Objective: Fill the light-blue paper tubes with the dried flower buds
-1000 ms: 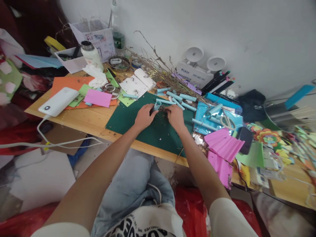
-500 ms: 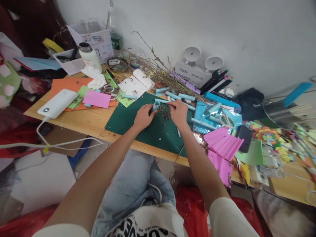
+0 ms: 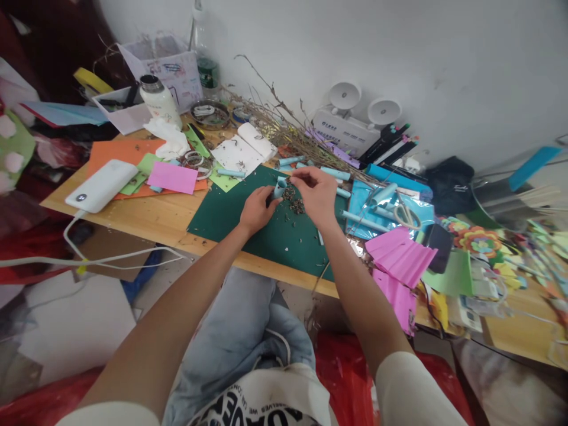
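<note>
A short light-blue paper tube (image 3: 279, 189) stands with its open end up, and my left hand (image 3: 258, 210) grips it between thumb and fingers. Just right of the tube, my right hand (image 3: 316, 192) is pinched at the thumb and fingertips; a dark bit seems to show there, too small to name. Below those fingertips lies a small heap of brown dried plant bits (image 3: 296, 204). Tube and heap are on a dark green mat (image 3: 231, 213). Behind the right hand are several rolled blue paper tubes (image 3: 336, 173), partly hidden.
Dry twigs (image 3: 284, 127) lie along the wall. At left are a white power bank (image 3: 101, 185), a pink paper (image 3: 173, 177) and a white bottle (image 3: 160, 102). Scissors (image 3: 407, 216) and pink folded paper (image 3: 402, 255) sit at right. A white cable (image 3: 128, 260) hangs past the table's front edge.
My right hand has moved left and slightly up, bringing its pinched fingertips beside the tube's mouth. The left hand keeps its hold on the tube in almost the same place.
</note>
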